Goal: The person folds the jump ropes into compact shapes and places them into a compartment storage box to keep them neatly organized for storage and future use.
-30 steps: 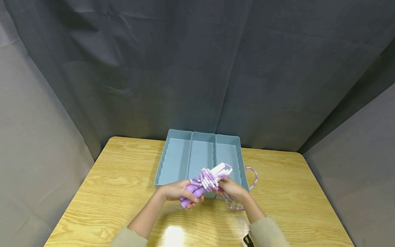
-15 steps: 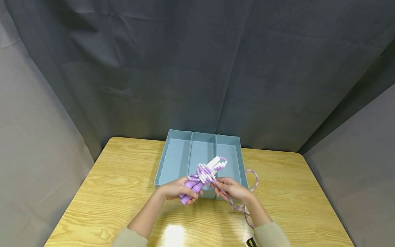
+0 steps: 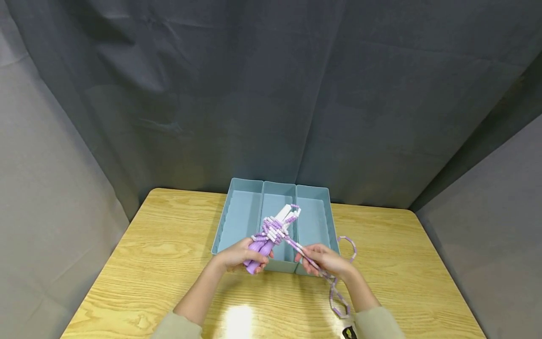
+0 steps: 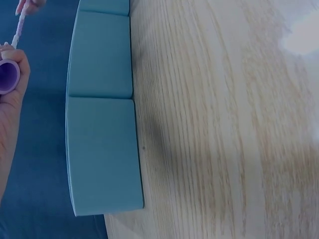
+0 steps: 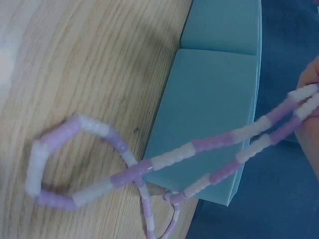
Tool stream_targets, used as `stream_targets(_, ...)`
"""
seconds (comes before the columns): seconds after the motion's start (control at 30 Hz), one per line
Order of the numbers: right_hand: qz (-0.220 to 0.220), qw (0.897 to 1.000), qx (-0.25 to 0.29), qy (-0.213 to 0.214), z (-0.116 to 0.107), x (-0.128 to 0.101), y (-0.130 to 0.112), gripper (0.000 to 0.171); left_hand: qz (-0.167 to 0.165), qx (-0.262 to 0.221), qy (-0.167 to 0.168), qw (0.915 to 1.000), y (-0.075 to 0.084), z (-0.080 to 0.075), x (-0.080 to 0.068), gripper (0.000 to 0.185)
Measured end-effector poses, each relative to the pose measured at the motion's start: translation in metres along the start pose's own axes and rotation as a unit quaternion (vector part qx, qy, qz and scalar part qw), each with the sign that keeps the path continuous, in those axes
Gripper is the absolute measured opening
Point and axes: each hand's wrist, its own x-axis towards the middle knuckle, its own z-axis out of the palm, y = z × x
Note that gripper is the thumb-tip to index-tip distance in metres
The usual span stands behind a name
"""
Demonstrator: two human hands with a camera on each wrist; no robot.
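A purple and white beaded jump rope [image 3: 274, 230] is gathered into a bundle above the tray's front, its white handle parts pointing away. My left hand [image 3: 241, 256] grips its purple handles [image 3: 259, 249], and the left wrist view shows the hollow end of one handle [image 4: 9, 76] beside the thumb. To the right, my right hand [image 3: 323, 260] pinches beaded strands that stretch out from the bundle. Doubled strands [image 5: 214, 143] run from the right hand [image 5: 310, 82] in the right wrist view and hang in a loop [image 5: 57, 134] over the wood.
A blue tray [image 3: 221, 228] with three long compartments stands at the back of the wooden table [image 3: 169, 263]. Behind it hangs a dark grey curtain [image 3: 203, 117]. A small black and yellow item [image 3: 349, 332] shows beside the right sleeve [image 3: 377, 322].
The bundle has moved up and left with my left hand. My right hand has drawn apart from it, pulling the strands straight between them, and more rope hangs below.
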Motion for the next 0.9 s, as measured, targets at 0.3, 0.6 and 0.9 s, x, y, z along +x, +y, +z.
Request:
stream_targets(0.3,0.004,0.999,-0.015,0.031,-0.001,-0.004,-0.006,0.032,0.008,0.001,0.007,0.9999,0.001,-0.002,-0.001,0.023)
stream_targets(0.6,0.067,0.989,-0.094,0.088,0.0,-0.005,-0.013,0.044,0.007,-0.01,0.014,0.9998,0.001,-0.003,0.0,0.02)
stream_targets(0.9,0.082,0.982,-0.141,0.097,0.0,-0.012,-0.023,0.047,0.013,-0.012,0.037,0.9991,0.001,-0.007,-0.002,0.018)
